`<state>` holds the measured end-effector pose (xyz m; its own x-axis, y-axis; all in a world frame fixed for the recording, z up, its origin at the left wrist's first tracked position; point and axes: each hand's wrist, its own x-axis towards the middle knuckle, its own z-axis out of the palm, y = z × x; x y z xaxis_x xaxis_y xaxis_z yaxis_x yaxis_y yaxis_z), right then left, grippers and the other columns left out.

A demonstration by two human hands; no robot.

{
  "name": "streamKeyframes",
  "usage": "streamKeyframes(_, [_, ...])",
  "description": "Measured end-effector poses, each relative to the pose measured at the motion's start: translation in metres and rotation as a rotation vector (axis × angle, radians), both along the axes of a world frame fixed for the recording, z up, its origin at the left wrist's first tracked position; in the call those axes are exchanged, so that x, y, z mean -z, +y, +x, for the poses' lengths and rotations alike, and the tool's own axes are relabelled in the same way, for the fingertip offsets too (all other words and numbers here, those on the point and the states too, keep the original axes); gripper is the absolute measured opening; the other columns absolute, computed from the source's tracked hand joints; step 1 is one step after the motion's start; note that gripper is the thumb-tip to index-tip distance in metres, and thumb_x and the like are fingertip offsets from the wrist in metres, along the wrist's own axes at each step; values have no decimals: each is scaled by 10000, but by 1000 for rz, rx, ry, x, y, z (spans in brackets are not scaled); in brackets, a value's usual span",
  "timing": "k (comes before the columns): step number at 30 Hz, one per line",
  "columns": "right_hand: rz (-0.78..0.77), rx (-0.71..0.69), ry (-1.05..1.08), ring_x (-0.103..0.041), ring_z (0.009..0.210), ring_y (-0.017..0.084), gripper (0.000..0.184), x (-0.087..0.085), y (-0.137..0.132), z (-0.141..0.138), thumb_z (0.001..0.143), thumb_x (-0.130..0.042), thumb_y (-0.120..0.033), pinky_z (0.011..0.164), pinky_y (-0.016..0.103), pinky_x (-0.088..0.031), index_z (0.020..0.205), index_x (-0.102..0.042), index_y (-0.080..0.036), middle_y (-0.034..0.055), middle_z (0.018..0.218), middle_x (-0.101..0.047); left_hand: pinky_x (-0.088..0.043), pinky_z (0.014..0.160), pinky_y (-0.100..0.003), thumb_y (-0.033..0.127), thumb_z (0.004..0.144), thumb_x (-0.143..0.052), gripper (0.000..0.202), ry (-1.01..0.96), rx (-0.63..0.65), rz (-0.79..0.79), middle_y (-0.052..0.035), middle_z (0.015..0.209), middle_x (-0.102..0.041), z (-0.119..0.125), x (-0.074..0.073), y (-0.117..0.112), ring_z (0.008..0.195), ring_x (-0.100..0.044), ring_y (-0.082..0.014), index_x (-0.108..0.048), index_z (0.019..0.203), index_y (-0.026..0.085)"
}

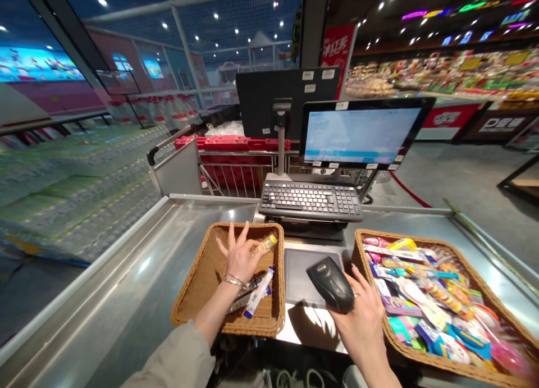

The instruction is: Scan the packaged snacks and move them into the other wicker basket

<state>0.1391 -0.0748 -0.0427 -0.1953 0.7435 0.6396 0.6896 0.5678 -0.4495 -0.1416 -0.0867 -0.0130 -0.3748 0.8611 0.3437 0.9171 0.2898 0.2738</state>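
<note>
Worktop (138, 264): metal, raised pale rim along the left and far edges.

Left hand (241, 260): over the left basket; thumb and forefinger pinching a small yellow tube (266, 243), remaining fingers spread. Tube held within the outline of the basket, by its far right corner.

Right hand (365, 316): fingers wrapped round a black scanner (329, 284), its head angled toward the far left; held between the two baskets, close beside the right basket's left wall.

Left basket (189, 275): brown, woven, rectangular; toward the worktop's near edge. Contents: a few slim packets, one a white-and-blue packet (259, 292) lying aslant near the right wall; others partly hidden by the wrist. Much of its left floor bare.

Right basket (359, 241): brown, woven; toward the near right corner; heaped with mixed colourful packages (425, 290).

Grey panel (298, 267): flat, between the baskets, partly behind the scanner.

Keyboard (311, 200): raised at the far edge, beneath a lit monitor (357, 135).

Open room: widest as bare metal from the left basket to the left edge; a narrow gap between the baskets, occupied by scanner and right hand.
</note>
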Motion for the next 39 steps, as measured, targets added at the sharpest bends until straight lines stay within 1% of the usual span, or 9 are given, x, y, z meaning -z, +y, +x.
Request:
streamKeyframes(3, [31,12,-9,-500,1244,316,329,-7,0,1,786,-572,-335,1002,533,-366,1088,-598,-209,81,1140,-674,79,1092,-728,486,807,-660,209,-40,14,68,38,1529,-365,18,-11,8,1485,-13,-354,-718,791,285])
streamKeyframes(8, [87,59,-36,-468,1276,311,361,-20,-2,4,803,-551,-324,1048,552,-297,1147,-569,-216,78,1191,-657,24,1101,-726,471,810,-665,200,-154,40,153,29,1506,-407,47,-23,27,1482,-78,-347,-706,788,276])
streamKeyframes(14, [105,111,-48,-443,1303,317,321,-34,-3,9,789,-551,-284,1081,566,-251,1103,-574,-221,70,1203,-654,-33,1096,-732,472,793,-683,190,-339,59,153,42,1502,-414,74,-28,48,1476,-106,-347,-690,783,282])
streamKeyframes(18, [132,135,-50,-442,1307,311,340,-42,-3,11,781,-557,-257,1096,569,-237,1119,-567,-221,68,1196,-658,-46,1104,-724,465,786,-692,181,-427,75,151,56,1484,-438,87,-30,59,1477,-117,-332,-682,761,286])
streamKeyframes(23, [142,162,-36,-446,1308,306,301,-48,-4,12,796,-565,-278,1096,567,-234,1092,-577,-222,74,1187,-659,-84,1089,-740,480,804,-664,206,-433,91,124,26,1474,-456,97,-34,69,1469,-142,-353,-688,777,277])
streamKeyframes(26, [153,166,-58,-434,1315,308,268,-47,-3,16,795,-572,-283,1102,567,-216,1055,-586,-221,74,1186,-659,-119,1075,-750,483,813,-650,214,-421,105,103,11,1472,-461,101,-36,73,1463,-155,-367,-694,795,275])
streamKeyframes(32, [186,149,-109,-417,1314,308,288,-45,0,21,774,-599,-286,1099,558,-214,1055,-590,-223,67,1192,-655,-170,1067,-744,483,833,-628,223,-378,106,59,8,1480,-450,104,-37,76,1461,-158,-374,-695,828,270])
streamKeyframes(35, [191,142,-106,-419,1311,310,286,-47,0,21,778,-595,-288,1095,558,-222,1056,-582,-219,72,1180,-656,-172,1066,-743,487,843,-608,236,-368,114,65,4,1472,-464,104,-36,78,1460,-161,-377,-698,837,269])
streamKeyframes(39, [174,146,-73,-426,1308,311,242,-50,-1,19,804,-567,-283,1091,565,-230,1037,-575,-218,79,1153,-661,-143,1099,-714,475,821,-642,209,-436,114,96,29,1458,-478,104,-36,79,1466,-160,-353,-698,805,274])
